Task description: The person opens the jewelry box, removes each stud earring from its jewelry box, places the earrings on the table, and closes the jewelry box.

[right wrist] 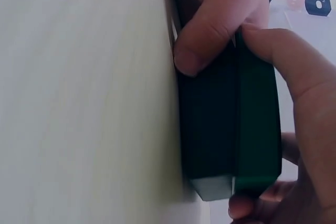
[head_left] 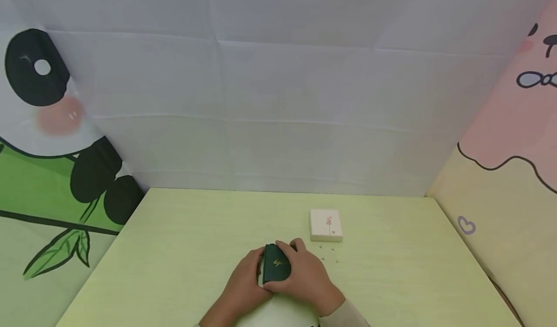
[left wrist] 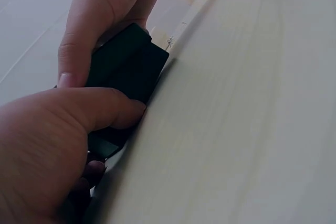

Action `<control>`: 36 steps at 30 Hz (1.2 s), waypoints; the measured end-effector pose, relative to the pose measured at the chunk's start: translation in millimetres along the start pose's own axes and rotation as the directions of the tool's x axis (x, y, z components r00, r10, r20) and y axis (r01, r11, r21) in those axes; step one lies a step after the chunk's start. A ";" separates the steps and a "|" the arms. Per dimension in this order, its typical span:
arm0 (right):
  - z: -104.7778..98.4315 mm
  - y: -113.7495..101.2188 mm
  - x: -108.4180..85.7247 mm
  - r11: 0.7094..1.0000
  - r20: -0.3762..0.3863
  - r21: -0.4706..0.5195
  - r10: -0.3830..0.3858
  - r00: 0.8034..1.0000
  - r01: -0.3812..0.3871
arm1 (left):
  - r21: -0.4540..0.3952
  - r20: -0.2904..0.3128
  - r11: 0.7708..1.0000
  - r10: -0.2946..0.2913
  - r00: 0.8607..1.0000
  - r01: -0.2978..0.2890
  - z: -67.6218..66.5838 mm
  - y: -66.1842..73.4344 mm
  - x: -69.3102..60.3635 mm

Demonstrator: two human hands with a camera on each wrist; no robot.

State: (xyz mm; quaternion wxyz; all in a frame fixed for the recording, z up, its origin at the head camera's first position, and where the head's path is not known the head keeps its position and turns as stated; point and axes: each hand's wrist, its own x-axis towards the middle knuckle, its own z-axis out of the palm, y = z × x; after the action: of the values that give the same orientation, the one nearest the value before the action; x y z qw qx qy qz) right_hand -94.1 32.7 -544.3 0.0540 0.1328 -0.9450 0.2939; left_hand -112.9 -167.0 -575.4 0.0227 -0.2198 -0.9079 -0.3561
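A small dark green box (head_left: 275,265) with gold lettering on top is held between both hands near the table's front. My left hand (head_left: 245,282) grips its lower part from the left side, and the thumb (left wrist: 118,109) presses along the near face. From the right, my right hand (head_left: 306,276) holds the upper part, a lid (right wrist: 257,119), between thumb and fingers. A seam runs between the lid and the lower part (right wrist: 207,129) in the right wrist view. Whatever is inside the box is hidden.
Behind the right hand stands a white box (head_left: 326,225) with a pink flower print. Several tiny pointed pieces (head_left: 323,258), too small to identify, lie in front of it. Printed panels flank the pale table (head_left: 196,230), with a white cloth (head_left: 283,85) behind.
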 end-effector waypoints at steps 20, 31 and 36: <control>-18.6 15.6 -0.1 0.987 0.149 0.104 -0.137 0.979 0.122 | 0.002 0.046 1.000 -0.021 0.999 0.021 -2.2 -0.5 0.9; -13.8 17.9 -0.1 0.988 0.177 0.109 -0.131 0.975 0.113 | -0.002 0.067 1.000 -0.022 0.998 0.022 -2.6 -1.3 1.4; -14.8 17.9 -0.9 0.988 0.184 0.115 -0.125 0.975 0.105 | 0.005 0.066 1.000 -0.020 0.998 0.020 -1.4 -1.7 1.5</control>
State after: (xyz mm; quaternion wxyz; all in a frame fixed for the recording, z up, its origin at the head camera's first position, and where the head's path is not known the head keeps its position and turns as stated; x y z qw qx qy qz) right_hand -97.9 55.5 -541.9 -0.0267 0.2177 -0.9199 0.3252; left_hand -115.2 -168.5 -575.1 -0.0106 -0.2223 -0.9112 -0.3468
